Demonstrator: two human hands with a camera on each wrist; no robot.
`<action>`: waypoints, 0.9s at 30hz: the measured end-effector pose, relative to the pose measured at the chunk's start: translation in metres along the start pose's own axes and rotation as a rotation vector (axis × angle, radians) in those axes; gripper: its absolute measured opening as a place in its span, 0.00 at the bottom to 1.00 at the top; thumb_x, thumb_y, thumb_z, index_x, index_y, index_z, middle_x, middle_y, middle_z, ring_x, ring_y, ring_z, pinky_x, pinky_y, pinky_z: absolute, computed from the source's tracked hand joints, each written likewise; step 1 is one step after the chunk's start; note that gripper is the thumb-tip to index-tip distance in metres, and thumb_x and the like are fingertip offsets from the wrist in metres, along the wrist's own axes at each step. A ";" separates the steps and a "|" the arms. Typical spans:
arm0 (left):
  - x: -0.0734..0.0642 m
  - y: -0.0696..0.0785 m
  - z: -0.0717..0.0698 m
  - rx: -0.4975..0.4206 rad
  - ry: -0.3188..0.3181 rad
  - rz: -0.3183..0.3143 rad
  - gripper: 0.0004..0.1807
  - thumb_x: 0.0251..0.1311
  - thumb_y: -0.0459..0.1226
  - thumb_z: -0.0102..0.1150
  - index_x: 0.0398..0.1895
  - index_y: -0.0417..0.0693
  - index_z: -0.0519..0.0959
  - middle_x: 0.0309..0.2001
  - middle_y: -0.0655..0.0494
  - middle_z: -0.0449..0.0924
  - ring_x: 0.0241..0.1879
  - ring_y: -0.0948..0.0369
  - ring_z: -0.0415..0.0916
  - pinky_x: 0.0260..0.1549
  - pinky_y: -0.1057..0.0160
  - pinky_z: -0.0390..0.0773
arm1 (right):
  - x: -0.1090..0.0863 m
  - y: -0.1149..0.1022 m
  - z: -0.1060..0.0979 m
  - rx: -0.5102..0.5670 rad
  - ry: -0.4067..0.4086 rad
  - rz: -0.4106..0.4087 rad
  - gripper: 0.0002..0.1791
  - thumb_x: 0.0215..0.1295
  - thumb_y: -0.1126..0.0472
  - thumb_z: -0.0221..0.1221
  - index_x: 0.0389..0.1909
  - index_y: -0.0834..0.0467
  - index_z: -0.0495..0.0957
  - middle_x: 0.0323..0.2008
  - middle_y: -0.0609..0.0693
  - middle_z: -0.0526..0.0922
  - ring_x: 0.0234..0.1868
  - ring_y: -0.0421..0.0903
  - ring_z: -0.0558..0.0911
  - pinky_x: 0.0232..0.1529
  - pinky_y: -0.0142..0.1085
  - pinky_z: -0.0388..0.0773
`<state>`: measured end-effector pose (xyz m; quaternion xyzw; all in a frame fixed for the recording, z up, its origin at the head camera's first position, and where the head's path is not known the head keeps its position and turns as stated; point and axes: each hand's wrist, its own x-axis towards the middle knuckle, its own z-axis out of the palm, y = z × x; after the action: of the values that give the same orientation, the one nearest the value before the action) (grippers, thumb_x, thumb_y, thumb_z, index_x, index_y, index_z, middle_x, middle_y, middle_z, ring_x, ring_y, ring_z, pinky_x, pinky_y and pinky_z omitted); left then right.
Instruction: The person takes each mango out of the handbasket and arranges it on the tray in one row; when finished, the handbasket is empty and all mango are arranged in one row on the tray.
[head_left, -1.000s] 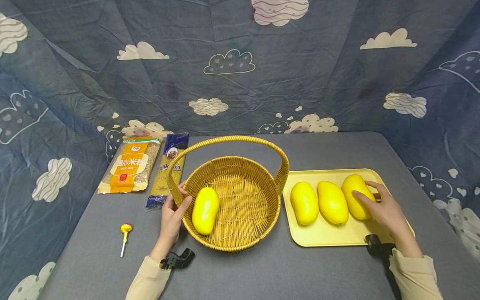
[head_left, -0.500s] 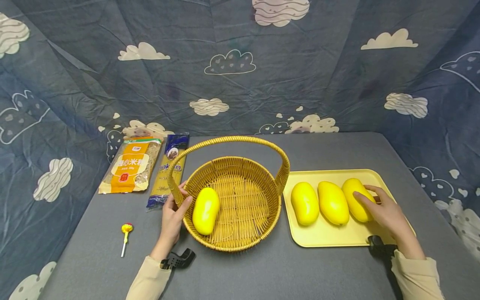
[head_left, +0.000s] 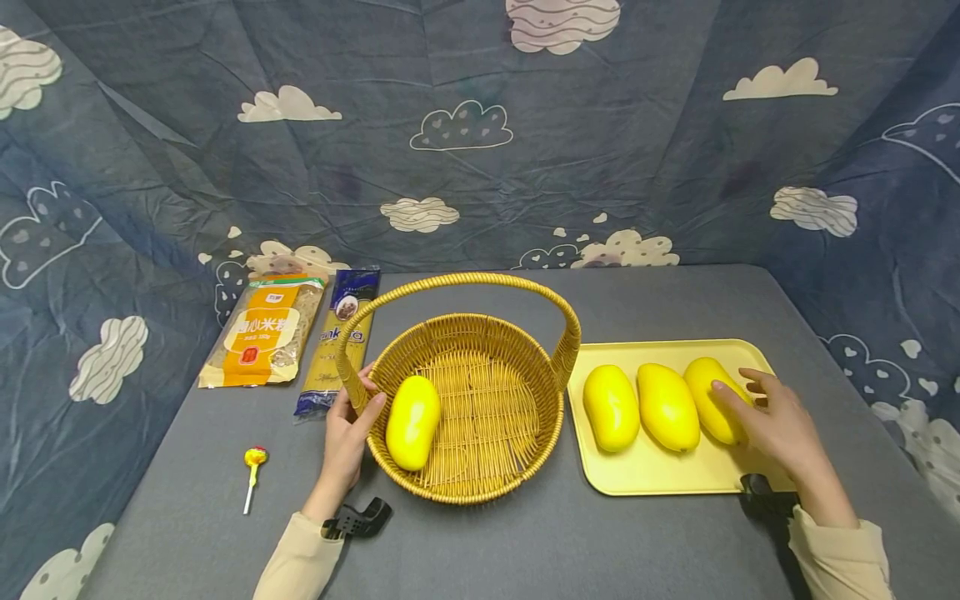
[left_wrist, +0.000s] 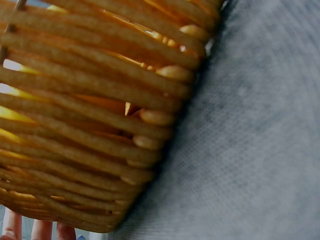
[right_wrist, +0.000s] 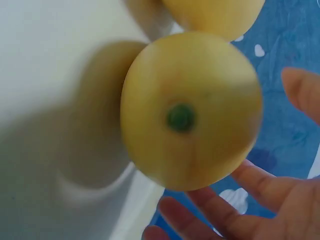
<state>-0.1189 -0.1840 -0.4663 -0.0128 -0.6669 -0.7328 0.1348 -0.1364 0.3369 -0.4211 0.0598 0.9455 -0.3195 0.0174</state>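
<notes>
My left hand [head_left: 346, 437] grips the wicker basket [head_left: 486, 492] by its left side, at the foot of the handle, thumb over the rim. In the left wrist view, several fingertips [left_wrist: 41, 230] show beyond the woven wall. Inside the basket lies one yellow mango [head_left: 413, 423], against the left wall. Three more mangoes stand in a row on the yellow tray [head_left: 630, 479]: a left one [head_left: 611, 408], a middle one [head_left: 667, 407] and a right one [head_left: 712, 398]. My right hand [head_left: 780, 425] is spread beside the right mango; in the right wrist view the thumb [right_wrist: 304, 92] stands apart from it.
Left of the basket lie a bag of spaghetti [head_left: 330, 354] and an orange-labelled bag of grain-like food [head_left: 262, 333]. A lollipop [head_left: 253, 477] rests nearer the front left. Behind the grey table hangs a cloud-patterned cloth [head_left: 637, 150].
The right mango has come down slightly on the tray, towards the front. My right hand has loosened and drawn a little to the right. The left hand and basket have stayed put.
</notes>
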 end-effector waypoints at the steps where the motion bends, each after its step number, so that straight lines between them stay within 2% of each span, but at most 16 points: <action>1: 0.000 0.000 0.000 0.000 0.000 -0.001 0.13 0.63 0.28 0.55 0.47 0.29 0.67 0.65 0.49 0.64 0.65 0.54 0.59 0.58 0.63 0.62 | -0.001 -0.002 0.000 -0.004 0.027 -0.018 0.42 0.69 0.41 0.48 0.66 0.73 0.54 0.56 0.78 0.61 0.54 0.75 0.63 0.47 0.66 0.61; 7: 0.000 0.000 0.000 0.002 -0.001 -0.003 0.13 0.64 0.29 0.55 0.47 0.30 0.67 0.65 0.49 0.64 0.65 0.54 0.58 0.59 0.61 0.61 | -0.012 -0.018 0.003 0.000 0.197 -0.124 0.33 0.69 0.48 0.53 0.63 0.70 0.64 0.55 0.74 0.67 0.54 0.71 0.64 0.47 0.65 0.57; 11: 0.000 0.000 0.000 -0.003 0.001 -0.003 0.13 0.64 0.29 0.55 0.47 0.30 0.67 0.66 0.48 0.64 0.65 0.54 0.58 0.58 0.63 0.62 | -0.020 -0.037 0.008 0.037 0.290 -0.182 0.27 0.68 0.52 0.56 0.59 0.68 0.70 0.54 0.71 0.70 0.54 0.70 0.65 0.51 0.65 0.55; 13: 0.000 0.000 0.000 -0.006 0.003 -0.002 0.13 0.64 0.28 0.55 0.47 0.29 0.67 0.66 0.48 0.64 0.65 0.54 0.58 0.58 0.64 0.62 | -0.024 -0.048 0.011 0.062 0.341 -0.223 0.24 0.67 0.55 0.58 0.56 0.67 0.73 0.53 0.69 0.73 0.53 0.67 0.67 0.52 0.63 0.57; 15: 0.000 0.000 0.000 -0.008 0.004 -0.002 0.13 0.63 0.28 0.55 0.47 0.29 0.67 0.65 0.48 0.64 0.65 0.54 0.58 0.58 0.64 0.62 | -0.028 -0.059 0.014 0.089 0.395 -0.280 0.20 0.65 0.58 0.60 0.53 0.65 0.76 0.50 0.65 0.76 0.51 0.62 0.71 0.54 0.51 0.62; 18: 0.000 0.000 0.000 -0.007 0.004 -0.001 0.13 0.63 0.28 0.55 0.47 0.29 0.67 0.65 0.48 0.64 0.65 0.54 0.59 0.58 0.64 0.62 | -0.033 -0.076 0.019 0.132 0.461 -0.391 0.15 0.61 0.63 0.63 0.47 0.64 0.80 0.44 0.58 0.81 0.46 0.46 0.75 0.48 0.33 0.64; 20: -0.001 0.000 0.000 -0.005 0.005 -0.001 0.13 0.63 0.28 0.55 0.47 0.30 0.67 0.65 0.49 0.64 0.65 0.54 0.59 0.58 0.63 0.62 | -0.036 -0.085 0.023 0.163 0.485 -0.478 0.12 0.57 0.67 0.65 0.43 0.63 0.81 0.40 0.56 0.82 0.43 0.37 0.75 0.43 0.25 0.63; 22: 0.000 0.000 0.000 -0.002 0.005 -0.001 0.13 0.64 0.29 0.55 0.46 0.30 0.67 0.66 0.49 0.64 0.65 0.54 0.59 0.59 0.62 0.61 | -0.039 -0.094 0.026 0.186 0.485 -0.556 0.12 0.54 0.69 0.66 0.41 0.63 0.82 0.37 0.54 0.83 0.41 0.31 0.74 0.41 0.25 0.65; 27: 0.000 0.000 0.000 0.005 0.004 0.003 0.12 0.64 0.29 0.55 0.46 0.30 0.67 0.66 0.49 0.64 0.65 0.54 0.58 0.60 0.61 0.60 | -0.043 -0.118 0.035 0.223 0.453 -0.718 0.14 0.48 0.71 0.68 0.38 0.60 0.84 0.34 0.48 0.83 0.37 0.39 0.77 0.38 0.28 0.68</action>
<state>-0.1186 -0.1836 -0.4662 -0.0119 -0.6684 -0.7309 0.1371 -0.1081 0.2182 -0.3751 -0.2025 0.8460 -0.3844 -0.3091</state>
